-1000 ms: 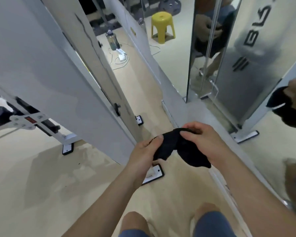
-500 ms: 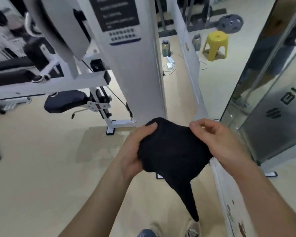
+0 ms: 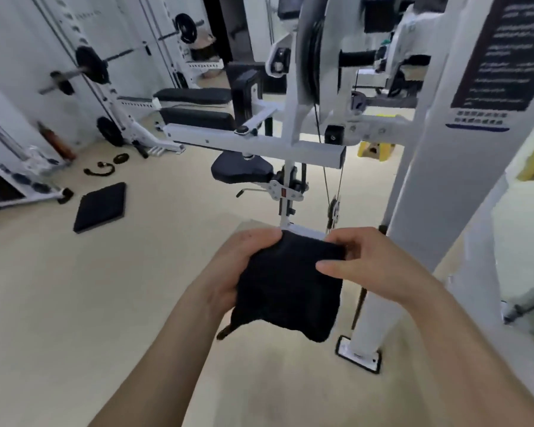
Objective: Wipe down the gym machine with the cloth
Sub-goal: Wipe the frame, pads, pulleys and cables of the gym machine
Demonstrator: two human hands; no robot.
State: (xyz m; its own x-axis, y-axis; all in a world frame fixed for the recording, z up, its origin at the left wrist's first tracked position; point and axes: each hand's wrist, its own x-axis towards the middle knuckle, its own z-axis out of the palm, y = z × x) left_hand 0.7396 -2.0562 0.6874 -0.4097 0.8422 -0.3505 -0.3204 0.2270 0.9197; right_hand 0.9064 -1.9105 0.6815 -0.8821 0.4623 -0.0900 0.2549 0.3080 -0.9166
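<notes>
Beige floor [image 3: 74,303] spreads under the white machine [image 3: 290,146]. Before it, 2 hands, left [image 3: 238,266] and right [image 3: 373,266], grip a black cloth [image 3: 290,291] between them.

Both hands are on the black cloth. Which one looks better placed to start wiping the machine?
Probably the right hand: it pinches the cloth on the side nearest the machine's white upright. The left hand grips the far side.
</notes>
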